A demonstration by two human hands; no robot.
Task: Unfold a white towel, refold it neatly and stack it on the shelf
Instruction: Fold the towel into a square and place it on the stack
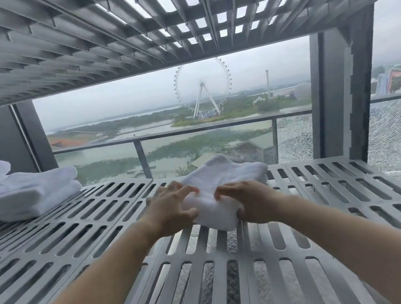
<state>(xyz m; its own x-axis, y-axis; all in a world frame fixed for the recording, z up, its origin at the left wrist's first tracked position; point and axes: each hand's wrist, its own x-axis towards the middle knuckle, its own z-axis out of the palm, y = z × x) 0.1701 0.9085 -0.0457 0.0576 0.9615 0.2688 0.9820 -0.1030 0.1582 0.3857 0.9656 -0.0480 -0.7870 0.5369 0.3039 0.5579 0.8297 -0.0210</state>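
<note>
A folded white towel (222, 189) lies on the slatted shelf (82, 233), near the middle and toward the back edge, with a window view behind it. Both hands are on its near end: the left hand (170, 210) grips the near-left corner with fingers curled and slightly spread over the top and the thumb at the front edge, and the right hand (249, 200) does the same at the near-right corner, fingers bent down onto the cloth and thumb tucked under the front. The near edge looks lifted a little off the slats between the two grips, while the far part rests flat. A stack (21, 193) of other folded white towels sits well apart at the left of the shelf. The towel is soft terry, light and limp, so it will sag and lose its shape wherever it is not supported; it will not slip from the fingers, but the layers can slide over one another and splay. The slots in the shelf may snag a dragged corner, so lifting seems safer than sliding. For unfolding, the best hold is likely a pinch on the top layer's two near corners. Whether the fingers hold one layer or the whole bundle cannot be told.
</note>
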